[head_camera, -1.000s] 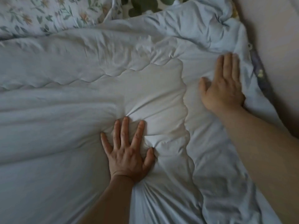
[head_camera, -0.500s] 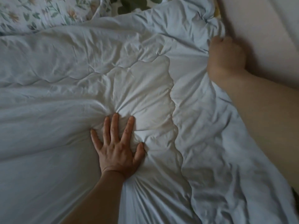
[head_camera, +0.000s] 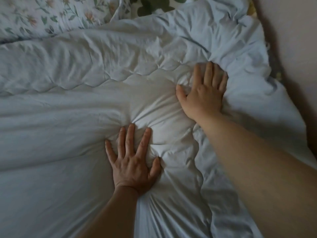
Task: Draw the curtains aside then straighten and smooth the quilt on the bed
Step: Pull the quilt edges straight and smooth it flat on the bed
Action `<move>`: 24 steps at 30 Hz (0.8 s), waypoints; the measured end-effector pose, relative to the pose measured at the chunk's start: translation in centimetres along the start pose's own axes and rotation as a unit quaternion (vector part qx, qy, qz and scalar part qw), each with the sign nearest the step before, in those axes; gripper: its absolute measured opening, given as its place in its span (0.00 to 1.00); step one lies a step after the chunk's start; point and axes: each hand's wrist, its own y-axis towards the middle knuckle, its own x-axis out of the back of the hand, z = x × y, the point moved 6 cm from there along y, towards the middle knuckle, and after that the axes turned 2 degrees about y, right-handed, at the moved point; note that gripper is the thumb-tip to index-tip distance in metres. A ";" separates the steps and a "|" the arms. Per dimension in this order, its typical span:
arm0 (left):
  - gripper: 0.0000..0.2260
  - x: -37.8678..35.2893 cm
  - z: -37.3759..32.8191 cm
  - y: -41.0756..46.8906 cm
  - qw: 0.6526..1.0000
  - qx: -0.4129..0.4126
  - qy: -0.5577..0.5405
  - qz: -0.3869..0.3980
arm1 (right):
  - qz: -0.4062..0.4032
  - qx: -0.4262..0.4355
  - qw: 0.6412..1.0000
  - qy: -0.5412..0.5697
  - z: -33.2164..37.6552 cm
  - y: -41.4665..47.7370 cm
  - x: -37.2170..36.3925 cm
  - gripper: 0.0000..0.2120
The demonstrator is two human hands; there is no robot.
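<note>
A pale blue-white quilt (head_camera: 72, 127) covers the bed and fills most of the view, puckered and wrinkled around the middle. My left hand (head_camera: 133, 162) lies flat on it with fingers spread, pressing into a puffed patch. My right hand (head_camera: 205, 94) presses the quilt further up and to the right, fingers straight and together, with a bunched fold rising just beyond the fingertips. The quilt's far right corner is crumpled against the wall. No curtains are in view.
A floral pillow or sheet (head_camera: 42, 16) lies at the top left, a green-patterned fabric (head_camera: 154, 6) at the top middle. A plain wall (head_camera: 295, 48) runs along the right side, close to the quilt's edge.
My right hand was gripping the quilt's edge near the wall half a second ago; it has come back toward the middle and lies flat on the quilt. My left hand has stayed pressed in place.
</note>
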 end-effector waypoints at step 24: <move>0.38 0.0 0.0 0.2 1.000 0.007 0.004 0.016 | -0.051 -0.005 0.998 0.020 -0.2 0.3 -1.3 0.35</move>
